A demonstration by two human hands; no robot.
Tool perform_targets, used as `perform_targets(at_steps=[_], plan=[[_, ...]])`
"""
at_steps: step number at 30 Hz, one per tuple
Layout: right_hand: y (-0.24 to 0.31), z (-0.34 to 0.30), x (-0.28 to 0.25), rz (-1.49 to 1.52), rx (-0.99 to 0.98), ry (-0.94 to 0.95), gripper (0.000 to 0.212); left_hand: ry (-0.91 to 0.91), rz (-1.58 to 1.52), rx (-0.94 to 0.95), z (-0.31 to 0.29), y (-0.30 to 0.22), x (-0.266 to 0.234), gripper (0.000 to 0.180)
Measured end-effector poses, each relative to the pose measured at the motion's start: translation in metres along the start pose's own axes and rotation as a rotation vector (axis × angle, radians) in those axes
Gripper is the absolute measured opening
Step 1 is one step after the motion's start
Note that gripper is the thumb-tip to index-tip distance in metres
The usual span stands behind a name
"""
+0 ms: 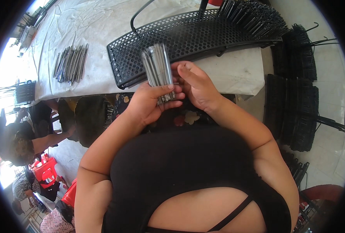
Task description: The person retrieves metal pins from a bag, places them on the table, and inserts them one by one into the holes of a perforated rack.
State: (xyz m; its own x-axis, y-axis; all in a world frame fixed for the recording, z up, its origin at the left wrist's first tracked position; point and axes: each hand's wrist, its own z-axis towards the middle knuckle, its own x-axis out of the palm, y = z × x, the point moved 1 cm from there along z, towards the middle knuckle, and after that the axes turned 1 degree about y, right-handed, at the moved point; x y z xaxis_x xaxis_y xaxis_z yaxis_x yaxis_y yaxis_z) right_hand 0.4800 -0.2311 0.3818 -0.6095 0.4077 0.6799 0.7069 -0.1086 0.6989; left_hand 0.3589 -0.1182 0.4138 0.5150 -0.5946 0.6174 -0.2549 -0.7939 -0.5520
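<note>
A bundle of thin, silvery-grey metal rods [156,64] stands up from my left hand [146,100]. The thumb lies across its front and the fingers wrap round its lower end. Close against the right side of the bundle is my right hand [197,83], its fingers loosely curved and the thumb apart, with nothing seen in it. Whether its fingertips touch the rods I cannot tell. Just behind the bundle lies a long black perforated metal rack [123,52]. Many dark rods [254,19] are piled across its right end.
On the pale table cover [97,58], a loose pile of similar rods [71,64] lies to the left. Black racks [291,112] stand on the tiled floor at right. Other people work at left, one arm [52,143] reaching in near red plastic chairs [44,171].
</note>
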Motion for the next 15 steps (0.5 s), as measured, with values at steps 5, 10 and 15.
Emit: perform_targets(at_steps=[5,10,15], plan=[[0.006,0.004,0.01,-0.062,-0.013,-0.154,0.018,0.016,-0.064,-0.025,0.001,0.006,0.0,0.034],[0.013,0.003,0.006,-0.045,0.166,-0.154,0.019,0.128,-0.198,-0.111,0.005,0.003,-0.004,0.045],[0.019,0.001,0.008,-0.052,0.195,-0.141,0.023,0.235,-0.29,-0.12,0.006,0.003,-0.006,0.048]])
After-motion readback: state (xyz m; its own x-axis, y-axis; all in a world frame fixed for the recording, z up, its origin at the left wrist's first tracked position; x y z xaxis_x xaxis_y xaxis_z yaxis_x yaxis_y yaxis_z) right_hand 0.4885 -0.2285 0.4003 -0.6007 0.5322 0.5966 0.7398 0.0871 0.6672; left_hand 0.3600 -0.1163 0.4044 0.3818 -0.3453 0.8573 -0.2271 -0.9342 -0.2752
